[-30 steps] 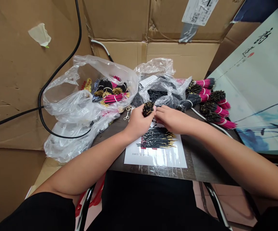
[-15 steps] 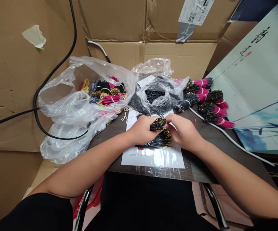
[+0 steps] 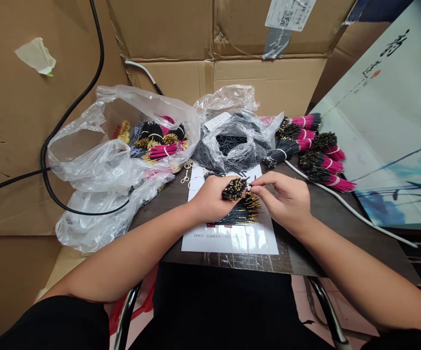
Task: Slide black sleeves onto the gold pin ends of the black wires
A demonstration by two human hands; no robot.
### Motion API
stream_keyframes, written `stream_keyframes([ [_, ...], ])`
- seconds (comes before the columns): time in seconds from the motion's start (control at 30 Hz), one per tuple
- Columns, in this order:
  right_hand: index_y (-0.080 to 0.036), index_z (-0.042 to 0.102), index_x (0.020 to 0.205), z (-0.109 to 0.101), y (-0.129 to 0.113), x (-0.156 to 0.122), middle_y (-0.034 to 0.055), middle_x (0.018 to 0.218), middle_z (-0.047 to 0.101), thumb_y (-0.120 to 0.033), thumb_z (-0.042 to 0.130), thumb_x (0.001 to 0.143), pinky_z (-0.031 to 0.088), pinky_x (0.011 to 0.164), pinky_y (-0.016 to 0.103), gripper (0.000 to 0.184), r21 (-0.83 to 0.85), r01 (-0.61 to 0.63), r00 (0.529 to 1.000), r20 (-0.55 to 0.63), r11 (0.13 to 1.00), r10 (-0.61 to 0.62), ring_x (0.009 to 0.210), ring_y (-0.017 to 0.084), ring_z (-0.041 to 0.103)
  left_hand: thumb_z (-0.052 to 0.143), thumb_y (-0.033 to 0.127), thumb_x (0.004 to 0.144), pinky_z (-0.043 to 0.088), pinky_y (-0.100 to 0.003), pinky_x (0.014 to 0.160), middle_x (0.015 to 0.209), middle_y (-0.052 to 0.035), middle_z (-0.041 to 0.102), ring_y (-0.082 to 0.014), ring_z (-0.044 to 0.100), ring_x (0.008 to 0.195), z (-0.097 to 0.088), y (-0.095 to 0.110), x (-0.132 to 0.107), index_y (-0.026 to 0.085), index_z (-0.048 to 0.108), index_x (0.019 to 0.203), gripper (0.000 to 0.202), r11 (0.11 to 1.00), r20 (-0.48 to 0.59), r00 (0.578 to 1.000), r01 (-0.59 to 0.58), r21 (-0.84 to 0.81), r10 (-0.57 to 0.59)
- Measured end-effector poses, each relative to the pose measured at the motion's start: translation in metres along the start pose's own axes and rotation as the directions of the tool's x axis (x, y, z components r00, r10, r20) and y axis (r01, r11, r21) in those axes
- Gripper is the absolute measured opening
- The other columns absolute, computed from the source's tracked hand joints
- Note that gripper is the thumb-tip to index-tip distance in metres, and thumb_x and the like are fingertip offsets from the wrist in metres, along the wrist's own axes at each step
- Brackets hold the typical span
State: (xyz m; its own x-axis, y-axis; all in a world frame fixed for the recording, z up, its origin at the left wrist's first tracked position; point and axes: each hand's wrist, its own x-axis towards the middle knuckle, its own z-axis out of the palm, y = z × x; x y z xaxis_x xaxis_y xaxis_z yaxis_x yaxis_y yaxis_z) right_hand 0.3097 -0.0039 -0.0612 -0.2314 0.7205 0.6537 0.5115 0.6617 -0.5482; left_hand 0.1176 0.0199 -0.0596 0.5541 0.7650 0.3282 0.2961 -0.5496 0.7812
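Observation:
My left hand (image 3: 208, 199) is shut around a small bundle of black wires (image 3: 234, 189) with gold-tipped ends facing up. The fingertips of my right hand (image 3: 283, 199) reach to the bundle's edge, thumb and forefinger close together; anything between them is too thin to tell. Just below both hands, a loose pile of black wires with gold tips (image 3: 242, 212) lies on a white printed sheet (image 3: 228, 241), partly hidden by my left hand.
Clear plastic bags (image 3: 123, 150) hold pink-and-black wire bundles and loose black wires. Banded pink-and-black bundles (image 3: 316, 155) lie on the dark table (image 3: 327, 214) at right. A white cable (image 3: 345, 204) crosses the table. Cardboard walls and a black cable (image 3: 55, 189) stand behind.
Both hands have moved down over the pile on the sheet, with the bundle still in my left hand. My right hand has opened a little from it. The view has drifted slightly.

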Motion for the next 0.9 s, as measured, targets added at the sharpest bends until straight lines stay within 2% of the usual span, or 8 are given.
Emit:
stream_keyframes([
  [0.1,-0.02,0.064,0.088,-0.001,-0.001,0.0,0.0003,0.08,0.068,-0.016,0.064,0.081,0.051,0.068,0.027,0.008,0.001,0.057,0.998,-0.016,0.998,-0.057,0.073,0.012,0.063,0.057,0.013,0.077,0.037,-0.018,0.059,0.064,0.0023,0.056,-0.0059,0.047,0.058,0.001,0.0,-0.002,0.014,0.057,0.073,0.004,0.999,-0.02,0.999,-0.031,0.038,0.031],
  [0.23,-0.019,0.064,0.095,-0.001,-0.002,0.001,0.0023,0.082,0.065,-0.01,0.06,0.082,0.051,0.07,0.028,0.016,-0.04,0.147,0.989,0.001,0.988,-0.147,0.075,0.012,0.06,0.054,0.014,0.08,0.042,-0.018,0.065,0.072,0.0006,0.06,-0.0071,0.053,0.065,0.0,0.004,-0.004,0.014,0.059,0.079,0.005,0.998,-0.05,0.997,-0.051,0.032,0.052],
  [0.37,-0.019,0.064,0.104,-0.001,-0.006,0.0,0.0052,0.088,0.062,-0.004,0.057,0.081,0.051,0.07,0.029,0.028,-0.127,0.197,0.978,-0.046,0.972,-0.204,0.079,0.013,0.059,0.052,0.011,0.078,0.044,-0.019,0.069,0.076,0.0001,0.062,-0.0085,0.056,0.069,-0.001,0.005,-0.004,0.015,0.06,0.082,0.01,0.998,-0.027,0.998,-0.049,0.03,0.05],
  [0.5,-0.024,0.062,0.113,-0.004,-0.012,-0.004,0.0044,0.091,0.062,-0.001,0.058,0.078,0.052,0.07,0.03,0.042,-0.147,0.238,0.963,-0.089,0.96,-0.253,0.081,0.015,0.06,0.053,0.009,0.074,0.042,-0.019,0.066,0.074,0.001,0.061,-0.0079,0.054,0.067,-0.002,0.002,-0.005,0.015,0.059,0.082,0.012,0.996,-0.027,0.997,-0.065,0.054,0.066],
  [0.6,-0.028,0.059,0.118,-0.006,-0.018,-0.007,0.0035,0.094,0.065,0.001,0.056,0.078,0.054,0.072,0.031,0.049,-0.102,0.275,0.957,-0.064,0.956,-0.283,0.084,0.015,0.062,0.054,0.01,0.071,0.04,-0.02,0.062,0.07,0.0016,0.058,-0.0076,0.05,0.062,-0.001,-0.001,-0.005,0.015,0.057,0.08,0.01,0.994,-0.026,0.998,-0.061,0.092,0.064],
  [0.77,-0.023,0.061,0.112,-0.007,-0.029,-0.006,0.0033,0.094,0.069,-0.002,0.062,0.077,0.057,0.074,0.031,0.042,0.028,0.313,0.95,0.012,0.949,-0.313,0.087,0.015,0.065,0.053,0.019,0.075,0.039,-0.02,0.061,0.069,0.0009,0.057,-0.0078,0.048,0.062,-0.001,-0.003,-0.006,0.015,0.053,0.076,0.004,0.995,-0.001,0.998,-0.063,0.083,0.064],
  [0.9,-0.023,0.063,0.107,-0.008,-0.034,-0.004,0.0035,0.094,0.07,-0.005,0.061,0.079,0.057,0.074,0.031,0.033,0.039,0.289,0.957,0.018,0.957,-0.29,0.087,0.015,0.066,0.053,0.019,0.074,0.039,-0.021,0.061,0.068,0.0007,0.057,-0.0083,0.049,0.061,0.0,-0.003,-0.006,0.015,0.055,0.078,0.006,0.989,0.002,0.998,-0.058,0.137,0.058],
])
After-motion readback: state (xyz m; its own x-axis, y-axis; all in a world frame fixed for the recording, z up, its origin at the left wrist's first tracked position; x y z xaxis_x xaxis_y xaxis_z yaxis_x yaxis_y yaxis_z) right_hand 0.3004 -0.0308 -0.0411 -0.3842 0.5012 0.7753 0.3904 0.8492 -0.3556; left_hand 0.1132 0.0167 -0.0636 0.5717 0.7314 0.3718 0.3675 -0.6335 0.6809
